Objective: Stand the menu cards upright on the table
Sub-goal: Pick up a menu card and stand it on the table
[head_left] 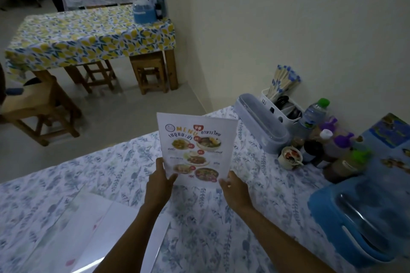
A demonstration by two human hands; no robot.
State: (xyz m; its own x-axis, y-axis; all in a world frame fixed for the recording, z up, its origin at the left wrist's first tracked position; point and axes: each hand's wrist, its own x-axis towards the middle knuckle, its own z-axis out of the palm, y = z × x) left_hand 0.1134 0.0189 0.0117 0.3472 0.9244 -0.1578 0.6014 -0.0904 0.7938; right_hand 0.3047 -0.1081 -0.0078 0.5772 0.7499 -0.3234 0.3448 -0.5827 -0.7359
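Note:
A white menu card (195, 148) with food photos and the word MENU is held upright above the table with the blue leaf-print cloth (255, 210). My left hand (160, 183) grips its lower left edge. My right hand (234, 189) grips its lower right corner. Whether the card's bottom edge touches the cloth I cannot tell. More laminated white cards (88, 235) lie flat on the table at the near left, partly under my left forearm.
Along the wall at right stand a grey lidded box (259, 124), a white caddy with chopsticks (281, 93), a water bottle (314, 113), sauce bottles (332, 146), a small condiment cup (291, 157) and a blue container (363, 215). Wooden stools and a lemon-print table (88, 35) stand beyond.

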